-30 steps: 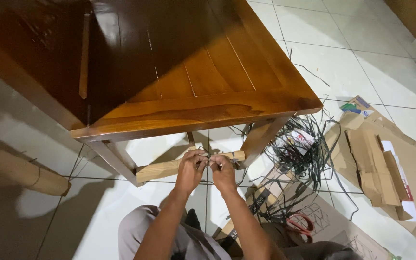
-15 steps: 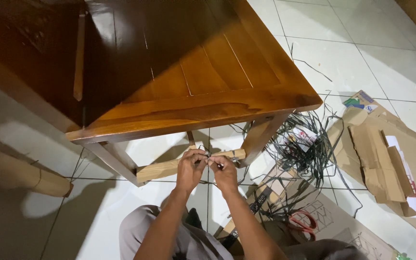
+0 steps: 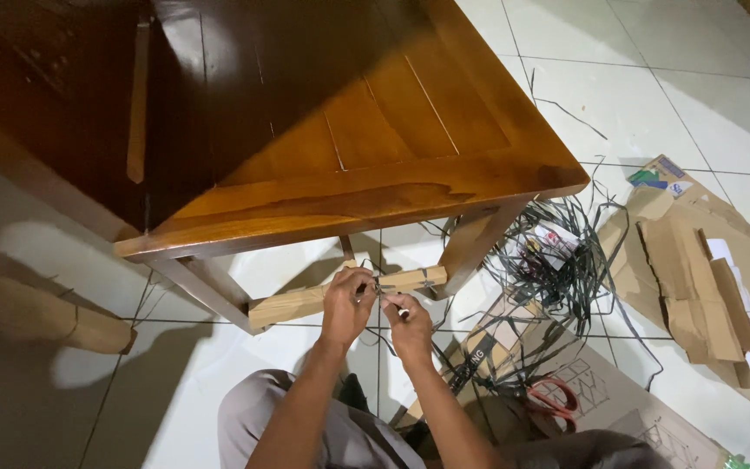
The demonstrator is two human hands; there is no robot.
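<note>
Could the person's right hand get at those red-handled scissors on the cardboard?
Probably yes. The scissors lie in the open on the cardboard beside the right hand, nothing covering them; only loose black straps lie nearby.

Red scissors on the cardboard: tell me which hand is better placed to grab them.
Right. The right hand is on the same side as the red scissors, which lie on the cardboard to the person's right. The left hand grips the paper-wrapped crossbar and would have to cross over.

Head camera looks steeply down, close over the wooden table (image 3: pixel 375 182) edge and tiled floor (image 3: pixel 618 78).
</note>
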